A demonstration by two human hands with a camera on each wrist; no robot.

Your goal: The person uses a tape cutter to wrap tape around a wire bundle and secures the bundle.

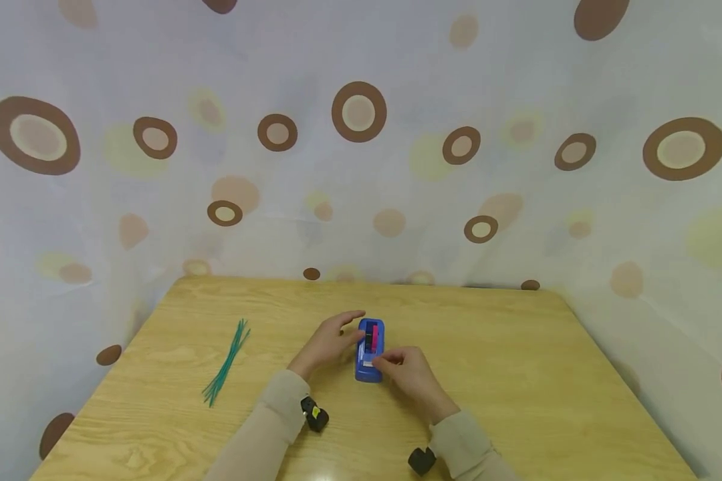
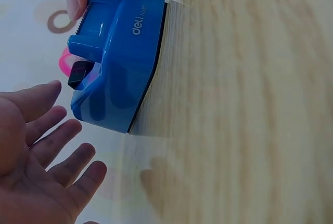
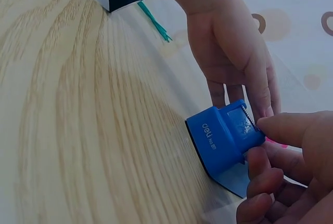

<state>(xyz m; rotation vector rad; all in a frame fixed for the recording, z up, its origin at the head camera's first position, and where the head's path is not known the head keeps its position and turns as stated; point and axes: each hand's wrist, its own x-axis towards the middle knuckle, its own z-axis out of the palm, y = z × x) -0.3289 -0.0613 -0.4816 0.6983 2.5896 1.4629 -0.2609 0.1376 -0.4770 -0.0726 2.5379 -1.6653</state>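
A blue tape dispenser [image 1: 370, 375] stands on the table between both hands, with a pink ring [image 1: 376, 338] and a black hub in its well. My right hand [image 1: 416, 379] is at its near end, thumb and forefinger pinching about the toothed cutter edge; the other fingers are curled in the right wrist view. No loose tape end can be made out. Along the dispenser's left side lies my left hand [image 1: 329, 342], its fingers spread and loosely bent. In the left wrist view that hand [image 2: 44, 164] is beside the dispenser [image 2: 130, 52], palm showing and grasping nothing.
A loose bundle of thin teal strips [image 1: 227, 366] lies on the left of the wooden table [image 1: 505, 354]. Behind the table hangs a pale wall covering [image 1: 397, 167] with brown rings. Black cameras [image 1: 315, 415] sit on both wrists.
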